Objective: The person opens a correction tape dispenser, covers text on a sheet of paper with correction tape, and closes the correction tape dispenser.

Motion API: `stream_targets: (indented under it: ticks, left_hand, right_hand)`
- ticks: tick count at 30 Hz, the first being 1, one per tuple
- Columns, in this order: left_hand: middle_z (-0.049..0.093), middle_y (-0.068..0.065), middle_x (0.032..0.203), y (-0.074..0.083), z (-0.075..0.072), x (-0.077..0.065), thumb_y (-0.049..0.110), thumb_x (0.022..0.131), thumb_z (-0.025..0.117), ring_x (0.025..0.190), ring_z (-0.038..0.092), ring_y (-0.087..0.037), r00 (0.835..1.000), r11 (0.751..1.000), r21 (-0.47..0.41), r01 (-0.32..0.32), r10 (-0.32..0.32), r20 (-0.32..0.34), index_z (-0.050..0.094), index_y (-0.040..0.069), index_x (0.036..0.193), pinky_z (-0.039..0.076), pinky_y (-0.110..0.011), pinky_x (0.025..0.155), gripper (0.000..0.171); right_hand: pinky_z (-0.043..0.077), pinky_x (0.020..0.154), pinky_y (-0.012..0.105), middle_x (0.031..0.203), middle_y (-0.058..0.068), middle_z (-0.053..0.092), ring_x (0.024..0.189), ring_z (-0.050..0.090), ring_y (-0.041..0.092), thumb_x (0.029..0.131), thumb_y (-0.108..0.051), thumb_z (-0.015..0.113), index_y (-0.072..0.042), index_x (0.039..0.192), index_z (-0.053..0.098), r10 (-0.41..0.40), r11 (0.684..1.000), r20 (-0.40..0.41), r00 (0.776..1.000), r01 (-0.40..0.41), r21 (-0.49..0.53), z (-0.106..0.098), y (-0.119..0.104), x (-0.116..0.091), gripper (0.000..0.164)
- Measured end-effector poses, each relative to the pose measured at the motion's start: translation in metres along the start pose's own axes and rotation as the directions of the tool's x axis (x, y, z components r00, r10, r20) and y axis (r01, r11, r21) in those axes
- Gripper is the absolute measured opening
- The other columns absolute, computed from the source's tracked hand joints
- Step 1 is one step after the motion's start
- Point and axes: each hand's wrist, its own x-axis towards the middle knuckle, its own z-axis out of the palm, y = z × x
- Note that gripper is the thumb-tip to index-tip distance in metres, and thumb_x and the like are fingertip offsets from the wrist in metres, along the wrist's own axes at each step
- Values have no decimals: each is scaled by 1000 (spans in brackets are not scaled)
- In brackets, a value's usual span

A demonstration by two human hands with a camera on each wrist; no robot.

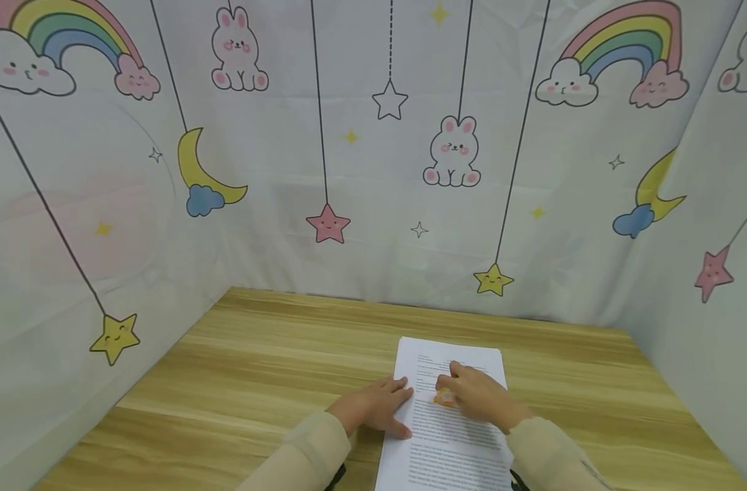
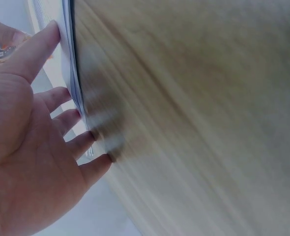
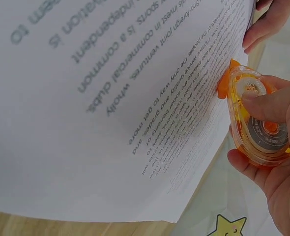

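- Right hand (image 1: 480,397): grip was closed, thumb and fingers pinching an orange-and-clear tape dispenser (image 3: 264,135).
- Tape dispenser sat over printed lines of a paper stack (image 1: 437,457), orange tip at the page.
- Left hand (image 1: 376,407), at the dispenser's nine o'clock: fingers were spread, nothing gripped, touching the stack's edge.
- Wood-grain surface (image 1: 275,354) lay beneath; cartoon-printed cloth (image 1: 379,170) hung at twelve.

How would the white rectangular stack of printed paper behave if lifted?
The white printed paper stack would probably bend: its edge looks thin in the left wrist view. It might slide apart, because separate layers show there.
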Motion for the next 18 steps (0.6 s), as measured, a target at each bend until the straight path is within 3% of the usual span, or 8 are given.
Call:
stream_targets:
  ticks: [14,18]
  left_hand:
    - [21,8,153,-4,3,4,56,78,63,142,17,-19,1000,1000,-18,-7,7,6,33,29,142,23,-44,113,76]
    - [22,7,153,-4,3,2,55,78,63,142,18,-19,1000,1000,-13,-6,6,5,33,28,142,24,-44,113,76]
  right_hand:
    - [39,56,24,79,-3,44,60,39,9,75,-4,69,-22,93,61,19,1000,15,1000,-19,-5,-4,4,-8,27]
    - [37,56,22,79,-4,43,61,37,7,76,-2,67,-22,95,62,13,999,9,1000,-13,40,-3,5,-10,28]
